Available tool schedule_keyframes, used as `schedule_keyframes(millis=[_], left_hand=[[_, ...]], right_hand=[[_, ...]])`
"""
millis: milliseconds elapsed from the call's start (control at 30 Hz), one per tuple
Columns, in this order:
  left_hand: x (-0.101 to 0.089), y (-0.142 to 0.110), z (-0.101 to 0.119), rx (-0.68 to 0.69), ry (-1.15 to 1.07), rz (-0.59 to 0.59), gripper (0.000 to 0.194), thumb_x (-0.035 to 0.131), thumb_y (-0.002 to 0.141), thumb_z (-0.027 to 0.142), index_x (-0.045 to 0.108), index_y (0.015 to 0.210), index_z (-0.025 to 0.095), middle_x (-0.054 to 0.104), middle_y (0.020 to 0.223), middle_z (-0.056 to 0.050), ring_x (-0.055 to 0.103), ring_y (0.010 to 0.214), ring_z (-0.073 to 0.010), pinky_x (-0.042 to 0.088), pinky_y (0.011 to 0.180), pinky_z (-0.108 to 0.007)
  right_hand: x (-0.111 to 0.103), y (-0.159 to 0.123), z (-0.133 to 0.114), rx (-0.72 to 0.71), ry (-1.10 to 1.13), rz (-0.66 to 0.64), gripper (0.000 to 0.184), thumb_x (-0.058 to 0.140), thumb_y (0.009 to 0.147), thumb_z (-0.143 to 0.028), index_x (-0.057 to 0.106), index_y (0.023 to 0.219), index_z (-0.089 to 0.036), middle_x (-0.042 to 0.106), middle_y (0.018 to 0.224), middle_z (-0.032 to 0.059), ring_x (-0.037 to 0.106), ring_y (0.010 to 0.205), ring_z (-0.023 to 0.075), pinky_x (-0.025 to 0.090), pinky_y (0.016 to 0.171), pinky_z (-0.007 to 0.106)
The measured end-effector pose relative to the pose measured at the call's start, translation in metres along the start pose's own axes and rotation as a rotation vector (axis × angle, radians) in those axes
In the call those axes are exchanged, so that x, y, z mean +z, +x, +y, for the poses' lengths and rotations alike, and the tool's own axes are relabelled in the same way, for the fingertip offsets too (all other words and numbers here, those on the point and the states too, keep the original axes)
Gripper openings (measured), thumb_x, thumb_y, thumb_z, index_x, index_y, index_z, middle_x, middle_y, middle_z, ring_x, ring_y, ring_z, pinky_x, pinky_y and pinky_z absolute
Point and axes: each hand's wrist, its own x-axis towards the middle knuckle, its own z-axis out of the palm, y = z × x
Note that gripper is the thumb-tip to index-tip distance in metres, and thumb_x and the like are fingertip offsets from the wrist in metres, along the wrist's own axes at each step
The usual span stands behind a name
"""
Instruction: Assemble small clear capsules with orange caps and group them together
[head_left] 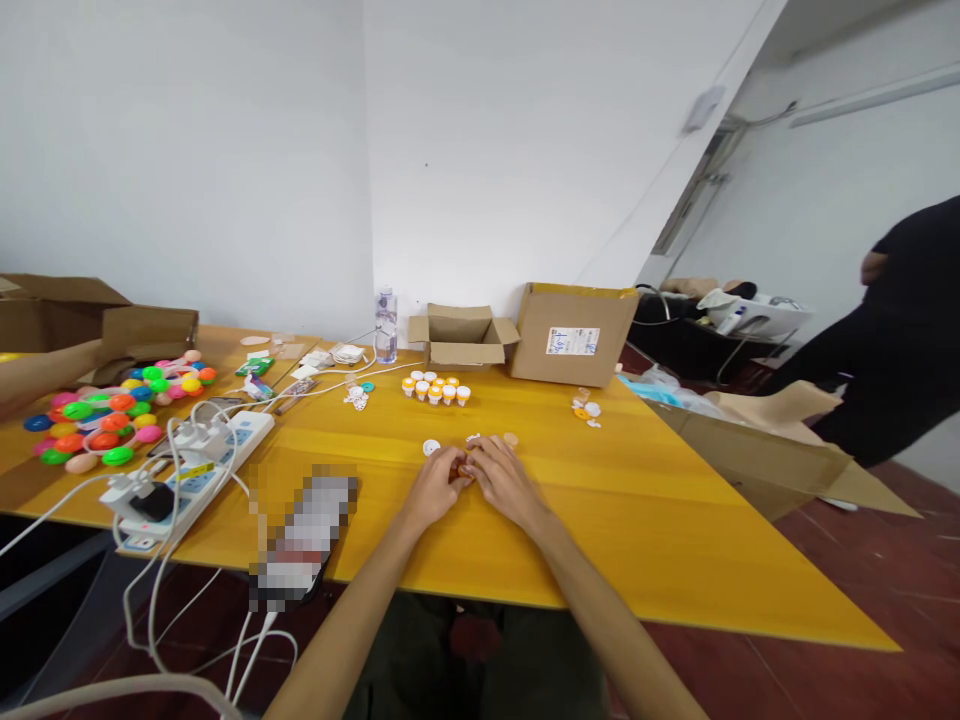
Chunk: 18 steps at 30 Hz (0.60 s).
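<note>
My left hand (436,487) and my right hand (501,476) meet over the yellow table (360,520), fingertips pinched together. Between them shows a sliver of a small orange piece (463,472), mostly covered by the fingers, so its kind cannot be made out. Just beyond my left hand lies a round white disc (431,447). A small white bit (472,438) and a pale round piece (511,439) are close to my right fingers. Farther back stands a cluster of several small white-and-orange capped pieces (435,389).
Behind the cluster are an open carton (466,352), a closed carton (574,335) and a water bottle (386,325). Small parts (586,410) lie at right. A power strip (202,480), phone (307,540) and colourful balls (112,420) occupy the left. A person (892,320) stands at right.
</note>
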Motion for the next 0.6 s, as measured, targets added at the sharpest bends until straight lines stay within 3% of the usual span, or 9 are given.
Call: schedule_keyframes(millis=[600], left_hand=[[0.0004, 0.0000, -0.0008, 0.002, -0.007, -0.017, 0.016, 0.064, 0.075, 0.010, 0.061, 0.086, 0.021, 0.064, 0.085, -0.001, 0.059, 0.085, -0.0184, 0.048, 0.083, -0.032]], right_hand=[[-0.0036, -0.0008, -0.0020, -0.005, -0.045, -0.013, 0.017, 0.049, 0.093, -0.013, 0.062, 0.090, -0.023, 0.063, 0.106, 0.0089, 0.055, 0.098, 0.0242, 0.047, 0.084, 0.039]])
